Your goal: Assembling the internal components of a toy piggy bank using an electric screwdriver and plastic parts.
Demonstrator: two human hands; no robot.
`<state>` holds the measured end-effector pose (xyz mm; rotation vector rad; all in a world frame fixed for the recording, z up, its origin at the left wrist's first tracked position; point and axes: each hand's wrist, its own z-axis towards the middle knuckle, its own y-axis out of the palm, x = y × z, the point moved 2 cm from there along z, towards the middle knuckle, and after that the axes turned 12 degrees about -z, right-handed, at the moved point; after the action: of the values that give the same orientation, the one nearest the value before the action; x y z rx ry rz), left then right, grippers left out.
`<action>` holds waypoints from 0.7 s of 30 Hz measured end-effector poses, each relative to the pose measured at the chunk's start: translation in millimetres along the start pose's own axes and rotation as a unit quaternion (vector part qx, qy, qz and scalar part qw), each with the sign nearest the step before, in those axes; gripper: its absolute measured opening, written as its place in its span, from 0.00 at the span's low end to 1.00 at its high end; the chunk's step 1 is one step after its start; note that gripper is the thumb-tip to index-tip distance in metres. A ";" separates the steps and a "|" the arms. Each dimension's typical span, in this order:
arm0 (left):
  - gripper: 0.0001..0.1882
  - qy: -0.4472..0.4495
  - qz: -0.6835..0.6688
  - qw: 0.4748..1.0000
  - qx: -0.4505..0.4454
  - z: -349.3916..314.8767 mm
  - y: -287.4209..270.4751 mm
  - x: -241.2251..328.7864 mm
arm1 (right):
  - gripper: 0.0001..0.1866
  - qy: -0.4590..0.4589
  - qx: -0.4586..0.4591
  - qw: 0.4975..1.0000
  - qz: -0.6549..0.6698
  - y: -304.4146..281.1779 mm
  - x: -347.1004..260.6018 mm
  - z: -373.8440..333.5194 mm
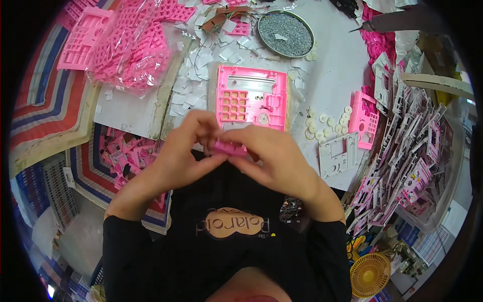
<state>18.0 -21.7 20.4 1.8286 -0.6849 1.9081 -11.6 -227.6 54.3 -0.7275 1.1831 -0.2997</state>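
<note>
Both hands meet in the middle of the view, just over the near edge of the worktop (327, 85). The left hand (188, 151) and the right hand (271, 156) both pinch a small pink part (227, 147) between fingers and thumbs, so both are closed on it. The part sits between the two hands, right below the pink panel (251, 98) at 12 o'clock. It could slip out, because only the fingertips hold it and it is tiny. If it drops, it may fall into the person's dark lap or onto the floor, where it would be hard to find. Pushing too hard could also bend or snap it. The worktop is white and very messy. White paper bits (201, 65) lie all over at 11 o'clock, next to a clear bag of pink parts (131, 45). A round tin of grey bits (286, 32) sits at 1 o'clock. Small white discs (322, 126) lie at 2 o'clock. A big heap of pink and white parts (412, 151) fills a tub at 3 o'clock. A yellow fan (370, 274) stands on the floor at 5 o'clock
</note>
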 end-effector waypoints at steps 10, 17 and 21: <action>0.24 -0.005 -0.034 0.992 0.119 9.4 -39.3 -4.3 | 0.16 0.092 -0.063 0.990 -0.091 4.2 58.3 49.6; 0.20 0.002 -0.002 0.990 0.142 6.0 -46.2 -5.4 | 0.23 0.021 0.026 0.979 -0.202 3.1 52.7 43.5; 0.18 0.019 0.032 0.985 0.169 14.0 -59.1 -0.5 | 0.39 -0.069 -0.032 0.958 -0.278 10.0 37.3 15.6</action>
<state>64.7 17.0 24.1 1.9807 -0.4289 2.2053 15.0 -235.9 23.4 -1.1180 0.8397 -0.6689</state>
